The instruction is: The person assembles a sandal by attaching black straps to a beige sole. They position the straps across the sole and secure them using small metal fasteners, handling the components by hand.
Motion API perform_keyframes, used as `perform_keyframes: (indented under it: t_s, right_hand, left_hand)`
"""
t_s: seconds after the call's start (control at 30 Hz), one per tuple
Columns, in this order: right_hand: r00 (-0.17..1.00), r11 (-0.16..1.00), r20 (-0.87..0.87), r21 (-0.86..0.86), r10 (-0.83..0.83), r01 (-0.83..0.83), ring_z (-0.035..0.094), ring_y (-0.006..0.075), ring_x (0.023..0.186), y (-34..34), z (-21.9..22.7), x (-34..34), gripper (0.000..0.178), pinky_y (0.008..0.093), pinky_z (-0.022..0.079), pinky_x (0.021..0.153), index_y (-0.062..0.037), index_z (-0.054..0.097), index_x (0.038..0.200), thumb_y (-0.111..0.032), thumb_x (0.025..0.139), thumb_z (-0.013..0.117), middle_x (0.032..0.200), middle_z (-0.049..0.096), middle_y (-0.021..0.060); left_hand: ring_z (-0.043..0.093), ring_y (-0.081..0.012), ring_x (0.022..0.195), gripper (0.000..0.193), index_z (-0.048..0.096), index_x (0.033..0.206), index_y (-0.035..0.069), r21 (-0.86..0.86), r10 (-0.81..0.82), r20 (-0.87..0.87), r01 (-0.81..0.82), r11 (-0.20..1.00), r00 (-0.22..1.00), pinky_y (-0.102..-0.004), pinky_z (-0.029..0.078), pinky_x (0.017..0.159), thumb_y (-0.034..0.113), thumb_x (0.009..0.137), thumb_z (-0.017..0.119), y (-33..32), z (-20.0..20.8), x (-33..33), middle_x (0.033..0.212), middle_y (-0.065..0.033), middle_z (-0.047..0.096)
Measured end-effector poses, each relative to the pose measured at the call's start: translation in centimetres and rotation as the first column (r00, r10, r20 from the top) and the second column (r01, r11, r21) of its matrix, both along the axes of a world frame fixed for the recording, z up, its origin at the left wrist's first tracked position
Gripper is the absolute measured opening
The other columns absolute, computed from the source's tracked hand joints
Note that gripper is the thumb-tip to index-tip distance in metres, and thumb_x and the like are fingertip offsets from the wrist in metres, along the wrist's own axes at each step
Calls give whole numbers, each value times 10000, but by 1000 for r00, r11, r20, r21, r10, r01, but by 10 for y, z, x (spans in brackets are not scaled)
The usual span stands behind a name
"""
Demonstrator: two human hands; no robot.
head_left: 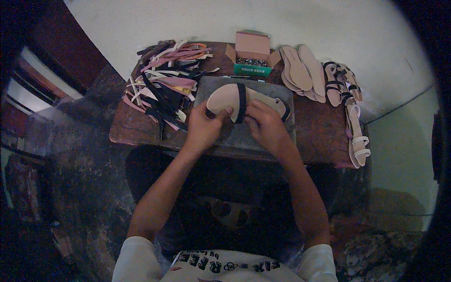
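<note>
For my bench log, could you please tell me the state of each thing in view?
Beige sandal sole with black strap: lying on the grey slab, held by left hand and right hand.
Small cardboard box of nails: open.
Plain beige insoles: stacked.
Finished strapped sandals: lying at the right edge.
Cut strips: heaped.

Person is wearing a white short-sleeved tee with dark printed lettering across the chest; sleeves are ending above the elbows, leaving forearms, left hand [203, 128] and right hand [267, 126] bare.
</note>
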State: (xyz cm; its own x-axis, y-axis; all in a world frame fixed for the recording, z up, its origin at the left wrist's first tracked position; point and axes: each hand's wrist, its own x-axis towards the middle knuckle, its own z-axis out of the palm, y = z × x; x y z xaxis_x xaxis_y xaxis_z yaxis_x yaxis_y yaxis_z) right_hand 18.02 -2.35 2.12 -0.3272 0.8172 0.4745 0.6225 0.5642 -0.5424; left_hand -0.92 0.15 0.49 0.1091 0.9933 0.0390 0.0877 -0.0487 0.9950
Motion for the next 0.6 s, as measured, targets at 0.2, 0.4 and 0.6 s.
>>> perform_keyframes:
  t_s: [0.2,0.4,0.6]
  right_hand:
    - [1000,999,-9,51,-15,15,596,390,885,1,-3,-4,156,446,491,797,-4,606,918,4,767,645,920,598,178]
    - [976,984,-211,-178,-58,20,657,227,854,-2,0,-6,127,330,516,781,20,601,968,42,844,616,936,647,123]
    - [813,905,-576,-386,-87,-178,652,142,855,-7,7,-19,86,278,530,780,23,586,1002,3,918,584,892,652,72]
  left_hand:
    - [675,-192,825,300,623,1090,-38,-100,8,76,0,995,997,-319,538,722,122,851,705,-2,-2,2,976,-130,694]
    - [669,-190,862,315,589,1132,-34,-235,3,178,39,971,984,-302,552,730,94,859,680,0,5,0,1010,-114,678]
    - [646,-217,979,326,526,1205,-38,-353,47,379,97,931,924,-316,559,849,86,912,601,3,11,-5,1120,-124,629]
